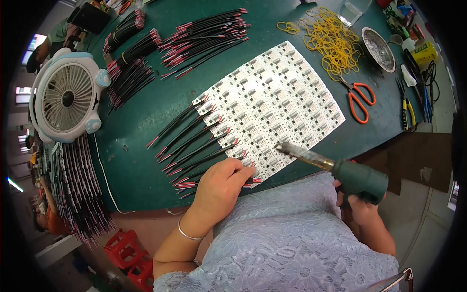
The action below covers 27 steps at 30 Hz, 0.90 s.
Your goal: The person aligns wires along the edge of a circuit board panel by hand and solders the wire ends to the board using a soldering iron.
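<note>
White circuit sheet (275, 104) lies flat on the green table (129, 163), right in front of the person. It has lots of tiny parts in rows. Black and red wires (180, 119) stick out from its left side and rest on the table.

The left hand (220, 187) is at the near left corner, over the wires there. Its thumb and pointing finger are close together, but I can't tell if they pinch a wire. The other fingers are tucked under, partly hidden. The right hand (362, 209) has its fingers curled around a green-handled tool (360, 181), and its metal tip is over the near part of the sheet. I can't tell if it touches.

To me the sheet looks thin, light and a bit stiff, so it might bend or snap if squeezed. The tiny parts could get knocked off, and the wires could tug loose. I'd hold it flat by its far and right edges, away from the tip, which may be hot. The scissors (350, 103) lie just past its right side.
</note>
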Available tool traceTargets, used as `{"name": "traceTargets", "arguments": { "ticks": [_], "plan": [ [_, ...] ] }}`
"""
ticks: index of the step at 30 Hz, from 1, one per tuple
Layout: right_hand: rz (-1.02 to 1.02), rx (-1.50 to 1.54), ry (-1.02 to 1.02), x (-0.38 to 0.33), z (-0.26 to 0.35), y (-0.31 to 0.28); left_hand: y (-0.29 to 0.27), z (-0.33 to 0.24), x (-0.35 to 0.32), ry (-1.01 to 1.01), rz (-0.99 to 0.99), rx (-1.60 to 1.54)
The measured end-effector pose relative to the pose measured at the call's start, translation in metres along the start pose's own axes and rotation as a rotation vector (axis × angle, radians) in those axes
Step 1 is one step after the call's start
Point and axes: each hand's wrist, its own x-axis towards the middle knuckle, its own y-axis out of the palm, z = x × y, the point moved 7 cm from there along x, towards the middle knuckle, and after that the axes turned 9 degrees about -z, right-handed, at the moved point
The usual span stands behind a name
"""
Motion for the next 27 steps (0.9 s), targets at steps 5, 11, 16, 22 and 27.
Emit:
{"name": "traceTargets", "arguments": {
  "ticks": [5, 11, 16, 22, 27],
  "plan": [
    [0.016, 0.019, -0.015, -0.006, -0.005, -0.007, -0.017, -0.008, -0.001, 0.035, -0.094, -0.051],
    [0.039, -0.066, 0.089, -0.017, -0.032, -0.012, -0.013, -0.014, -0.004, 0.060, -0.056, 0.189],
    [0.107, -0.277, 0.080, -0.007, -0.012, 0.010, -0.001, -0.011, -0.004, 0.121, -0.058, 0.239],
    [0.119, -0.314, 0.037, -0.007, -0.014, 0.011, 0.003, -0.008, -0.005, 0.132, 0.005, 0.257],
    [0.115, -0.259, 0.078, -0.006, -0.013, 0.011, 0.002, -0.010, -0.003, 0.124, -0.022, 0.243]
  ]
}}
